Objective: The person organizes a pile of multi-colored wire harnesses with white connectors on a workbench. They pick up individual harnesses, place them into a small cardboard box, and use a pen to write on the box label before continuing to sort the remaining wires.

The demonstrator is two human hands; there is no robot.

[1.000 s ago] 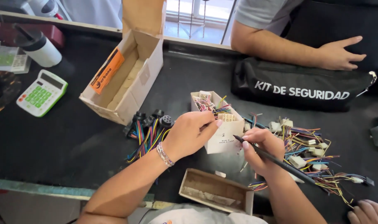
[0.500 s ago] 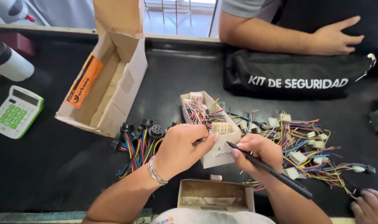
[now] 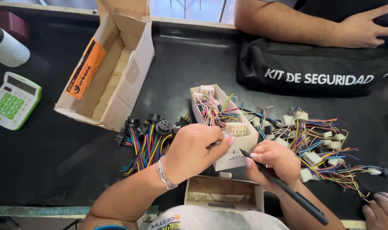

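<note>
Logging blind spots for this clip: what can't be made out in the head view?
- What the left hand pinches: its own fingers cover it.
- Contents of the small white box of wired connectors: hidden low down by both hands.
- Inside of the near cardboard box: the wearer's body and the right hand partly block it.
- The hand at the bottom right corner: cut by the frame edge.
- The black pen tip: too small to judge contact.

Three brown cardboard boxes sit on the black counter: one large open box [image 3: 104, 72], one small white-sided box [image 3: 228, 127] of coloured wires, one shallow box [image 3: 221, 194]. One green-keyed white calculator [image 3: 12, 100], one black pen [image 3: 287, 191], one black fabric bag [image 3: 313, 68].
</note>
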